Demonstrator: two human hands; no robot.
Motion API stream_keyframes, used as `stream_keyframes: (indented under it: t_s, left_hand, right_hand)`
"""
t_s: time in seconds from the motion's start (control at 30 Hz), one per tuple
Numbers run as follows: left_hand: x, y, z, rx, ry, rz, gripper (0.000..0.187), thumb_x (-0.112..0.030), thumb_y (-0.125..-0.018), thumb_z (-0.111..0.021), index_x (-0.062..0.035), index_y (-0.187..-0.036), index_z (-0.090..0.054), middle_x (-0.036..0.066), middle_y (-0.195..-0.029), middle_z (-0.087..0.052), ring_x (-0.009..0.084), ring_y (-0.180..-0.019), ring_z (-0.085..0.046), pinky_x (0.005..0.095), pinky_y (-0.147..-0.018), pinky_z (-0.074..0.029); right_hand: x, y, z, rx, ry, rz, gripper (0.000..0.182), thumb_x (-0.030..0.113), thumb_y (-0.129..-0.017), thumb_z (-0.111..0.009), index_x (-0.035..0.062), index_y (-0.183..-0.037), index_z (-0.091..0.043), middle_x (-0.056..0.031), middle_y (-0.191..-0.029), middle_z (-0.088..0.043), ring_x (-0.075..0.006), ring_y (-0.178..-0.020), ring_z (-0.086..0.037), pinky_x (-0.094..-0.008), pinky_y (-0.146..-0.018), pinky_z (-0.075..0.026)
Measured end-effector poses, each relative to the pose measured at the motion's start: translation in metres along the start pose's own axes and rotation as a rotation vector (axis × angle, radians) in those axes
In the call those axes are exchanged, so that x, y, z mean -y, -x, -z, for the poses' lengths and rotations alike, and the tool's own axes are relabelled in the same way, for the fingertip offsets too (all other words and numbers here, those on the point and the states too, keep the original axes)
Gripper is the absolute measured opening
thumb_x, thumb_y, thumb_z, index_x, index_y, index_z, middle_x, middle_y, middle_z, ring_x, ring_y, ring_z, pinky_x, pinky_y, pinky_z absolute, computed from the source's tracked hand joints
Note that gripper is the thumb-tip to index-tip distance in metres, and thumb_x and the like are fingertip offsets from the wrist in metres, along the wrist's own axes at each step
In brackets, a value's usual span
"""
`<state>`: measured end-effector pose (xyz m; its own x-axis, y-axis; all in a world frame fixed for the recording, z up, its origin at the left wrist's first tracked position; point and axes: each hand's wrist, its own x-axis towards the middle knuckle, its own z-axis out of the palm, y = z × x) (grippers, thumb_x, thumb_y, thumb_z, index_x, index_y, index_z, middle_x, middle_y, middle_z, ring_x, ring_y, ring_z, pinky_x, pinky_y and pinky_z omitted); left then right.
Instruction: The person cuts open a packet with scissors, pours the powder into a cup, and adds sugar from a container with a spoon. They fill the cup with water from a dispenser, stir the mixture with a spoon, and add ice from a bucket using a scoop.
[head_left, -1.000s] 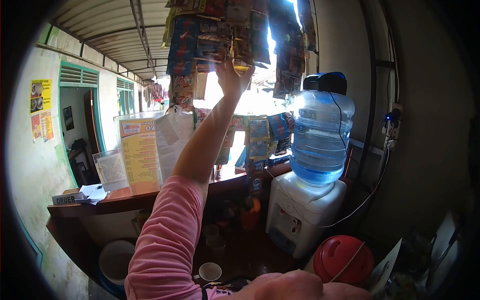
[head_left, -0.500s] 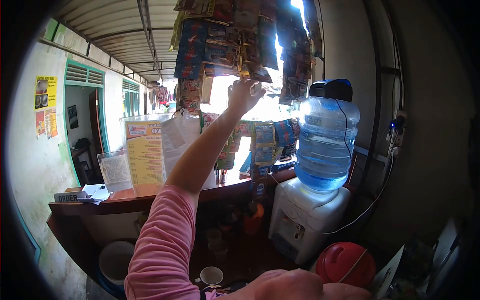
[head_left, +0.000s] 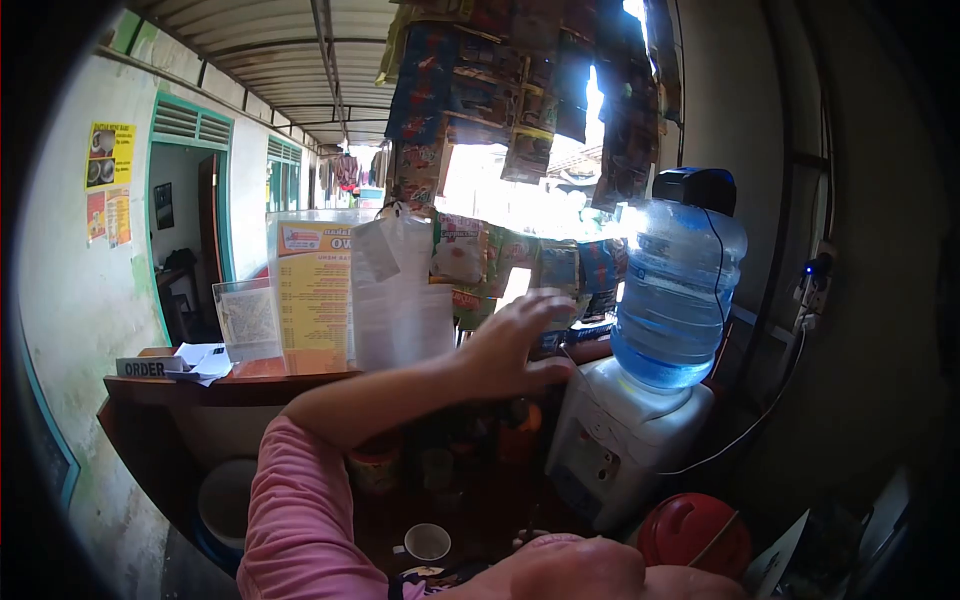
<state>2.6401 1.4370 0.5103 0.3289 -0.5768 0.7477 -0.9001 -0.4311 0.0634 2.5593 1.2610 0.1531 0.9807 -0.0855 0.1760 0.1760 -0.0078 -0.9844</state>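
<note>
My left hand is raised over the counter with its fingers spread and slightly blurred, and nothing shows in its grasp. Behind it hang the lower sachet strips; more sachets hang higher up. At the bottom centre only a few fingertips of my right hand show, closed around a thin dark item that I cannot make out. A white cup stands to the left of those fingers.
A water dispenser with a large blue bottle stands at the right, above a red lidded container. Menu boards and an ORDER sign are on the counter. A bucket sits at lower left.
My left hand has come down from the upper sachets to the lower strips, and its fingers have spread. The view has shifted slightly; fingertips of my right hand now show at the bottom.
</note>
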Motion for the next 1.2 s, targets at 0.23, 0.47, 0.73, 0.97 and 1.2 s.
stream_keyframes:
  t_s: [0.23, 0.47, 0.73, 0.97, 1.2]
  left_hand:
    - [-0.034, 0.160, -0.086, -0.003, 0.636, 0.501, 0.100, -0.041, -0.069, -0.079, -0.0032, -0.141, -0.021, 0.019, -0.138, -0.035, 0.0305, -0.130, -0.034, 0.0399, -0.105, -0.030]
    - [-0.046, 0.217, -0.085, -0.233, 0.676, 0.595, 0.061, -0.025, -0.080, -0.072, -0.0014, -0.128, -0.043, 0.014, -0.111, -0.058, 0.0205, -0.102, -0.058, 0.0325, -0.087, -0.047]
    - [-0.020, 0.260, -0.056, -0.668, 0.522, 0.694, 0.052, -0.020, -0.075, -0.077, -0.0041, -0.115, -0.048, 0.005, -0.090, -0.056, 0.0122, -0.083, -0.058, 0.0270, -0.074, -0.049]
    - [-0.011, 0.289, -0.022, -0.711, 0.391, 0.698, 0.052, -0.017, -0.074, -0.077, -0.0056, -0.115, -0.047, 0.002, -0.090, -0.052, 0.0095, -0.081, -0.055, 0.0241, -0.074, -0.048]
    - [0.016, 0.348, -0.003, -0.871, 0.307, 0.697, 0.047, -0.017, -0.079, -0.071, -0.0063, -0.118, -0.046, 0.000, -0.089, -0.052, 0.0085, -0.080, -0.052, 0.0218, -0.074, -0.044]
  right_hand:
    - [0.070, -0.034, -0.035, 0.240, -0.307, 0.287, 0.027, 0.007, -0.076, -0.074, -0.0018, -0.100, -0.064, -0.0060, -0.091, -0.066, -0.0134, -0.083, -0.063, -0.0252, -0.076, -0.050]
    - [0.140, -0.031, -0.078, 0.578, -0.104, 0.497, 0.028, 0.010, -0.079, -0.069, -0.0032, -0.102, -0.063, -0.0065, -0.094, -0.063, -0.0113, -0.086, -0.059, -0.0256, -0.073, -0.049]
    - [0.158, -0.064, -0.129, 0.597, -0.044, 0.574, 0.029, 0.009, -0.080, -0.071, 0.0009, -0.107, -0.064, -0.0072, -0.092, -0.067, -0.0085, -0.078, -0.062, -0.0220, -0.069, -0.050]
    - [0.279, -0.200, -0.108, 0.145, 0.043, 0.865, 0.018, 0.002, -0.078, -0.068, 0.0015, -0.096, -0.067, -0.0052, -0.078, -0.066, -0.0091, -0.069, -0.063, -0.0214, -0.061, -0.050]
    - [0.405, -0.351, -0.091, -0.568, 0.597, 1.403, 0.027, 0.021, -0.076, -0.071, 0.0059, -0.097, -0.067, -0.0108, -0.094, -0.066, -0.0246, -0.083, -0.063, -0.0358, -0.075, -0.049]
